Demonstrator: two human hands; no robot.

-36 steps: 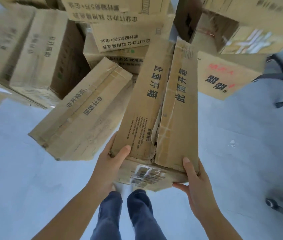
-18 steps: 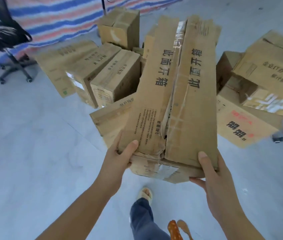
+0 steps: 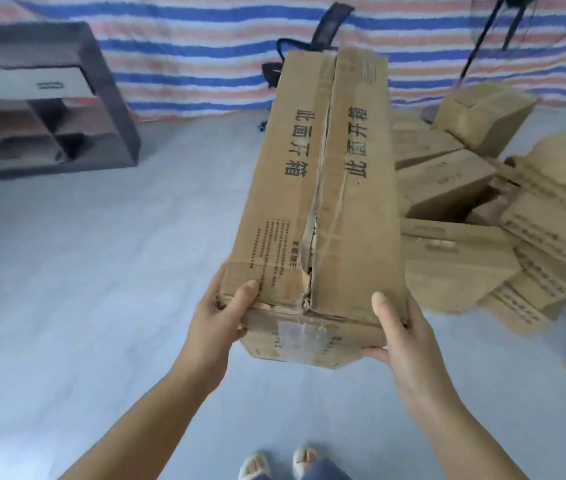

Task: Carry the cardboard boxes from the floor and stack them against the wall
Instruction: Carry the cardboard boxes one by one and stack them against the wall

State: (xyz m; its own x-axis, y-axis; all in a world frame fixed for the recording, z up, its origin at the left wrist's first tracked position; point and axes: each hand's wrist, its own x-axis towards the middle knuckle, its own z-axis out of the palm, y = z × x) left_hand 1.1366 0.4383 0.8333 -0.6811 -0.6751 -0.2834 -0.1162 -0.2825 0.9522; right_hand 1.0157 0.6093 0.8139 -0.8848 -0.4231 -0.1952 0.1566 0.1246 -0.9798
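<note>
Cardboard box (image 3: 326,188) gripped by left hand (image 3: 215,317) and right hand (image 3: 402,334).

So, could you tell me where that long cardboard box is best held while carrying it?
At the near end's two lower corners, one hand from each side, as the left hand and right hand hold the long cardboard box. The top seam is split, so avoid gripping the flaps.

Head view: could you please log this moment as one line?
left hand: grips long box | right hand: grips box | box: off floor | box pile: right
</note>
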